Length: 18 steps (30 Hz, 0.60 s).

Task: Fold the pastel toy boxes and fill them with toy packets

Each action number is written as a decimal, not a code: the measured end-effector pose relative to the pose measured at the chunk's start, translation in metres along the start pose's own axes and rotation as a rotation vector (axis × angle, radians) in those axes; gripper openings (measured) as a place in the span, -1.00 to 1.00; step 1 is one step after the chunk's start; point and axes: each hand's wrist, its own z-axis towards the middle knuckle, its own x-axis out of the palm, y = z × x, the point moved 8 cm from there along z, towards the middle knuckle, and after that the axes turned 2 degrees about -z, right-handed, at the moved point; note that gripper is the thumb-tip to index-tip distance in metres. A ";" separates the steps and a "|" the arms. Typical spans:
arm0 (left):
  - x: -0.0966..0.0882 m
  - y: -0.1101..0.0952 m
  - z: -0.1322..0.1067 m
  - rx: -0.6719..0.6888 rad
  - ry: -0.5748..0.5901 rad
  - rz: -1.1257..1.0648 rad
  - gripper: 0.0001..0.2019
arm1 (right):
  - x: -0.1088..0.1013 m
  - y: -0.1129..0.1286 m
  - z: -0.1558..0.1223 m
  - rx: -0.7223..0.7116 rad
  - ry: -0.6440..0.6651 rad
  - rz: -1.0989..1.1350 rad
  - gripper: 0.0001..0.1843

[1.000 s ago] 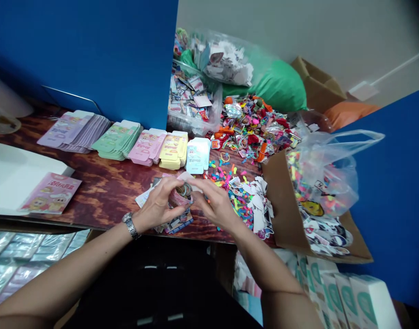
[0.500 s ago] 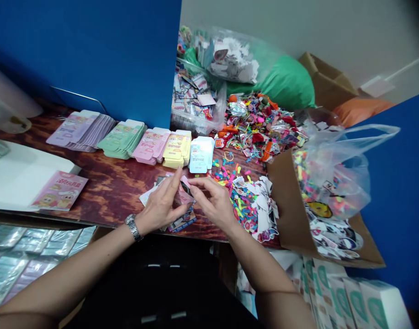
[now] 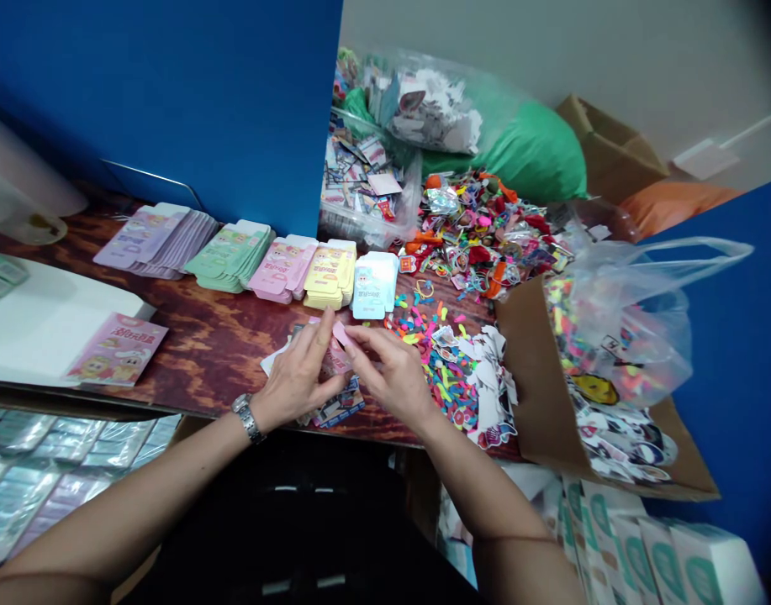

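Note:
Both hands meet over the front middle of a dark wooden table [image 3: 196, 336]. My left hand [image 3: 300, 378], with a metal watch on the wrist, grips a small pink paper box [image 3: 335, 357] from the left. My right hand [image 3: 394, 374] pinches the pink flap at the box's top with thumb and forefinger. Under the hands lies a small heap of printed cards [image 3: 335, 407]. Right beside my right hand spreads a pile of bright little clips and white stickers [image 3: 461, 374].
Stacks of flat boxes lie in a row: purple [image 3: 151, 239], green [image 3: 230, 256], pink [image 3: 284, 267], yellow [image 3: 330, 276], pale blue [image 3: 373, 286]. A blue partition [image 3: 171, 101] stands behind. A cardboard box [image 3: 530, 386] with a plastic bag [image 3: 618, 319] sits at right. White board with pink packet [image 3: 117, 349] at left.
The box's open top, showing rings inside a second ago, is now covered as my right fingers fold the pink flap over it. The view has drifted slightly.

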 end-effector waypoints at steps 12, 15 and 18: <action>0.003 0.002 -0.002 -0.027 0.029 0.048 -0.01 | 0.000 0.000 -0.002 -0.099 0.014 -0.080 -0.66; 0.004 0.003 -0.002 -0.048 0.030 0.054 -0.02 | 0.000 0.003 -0.001 -0.129 0.025 -0.098 -0.66; 0.002 0.003 -0.001 -0.057 0.018 0.120 -0.02 | 0.002 0.008 -0.004 -0.171 0.018 -0.122 -0.64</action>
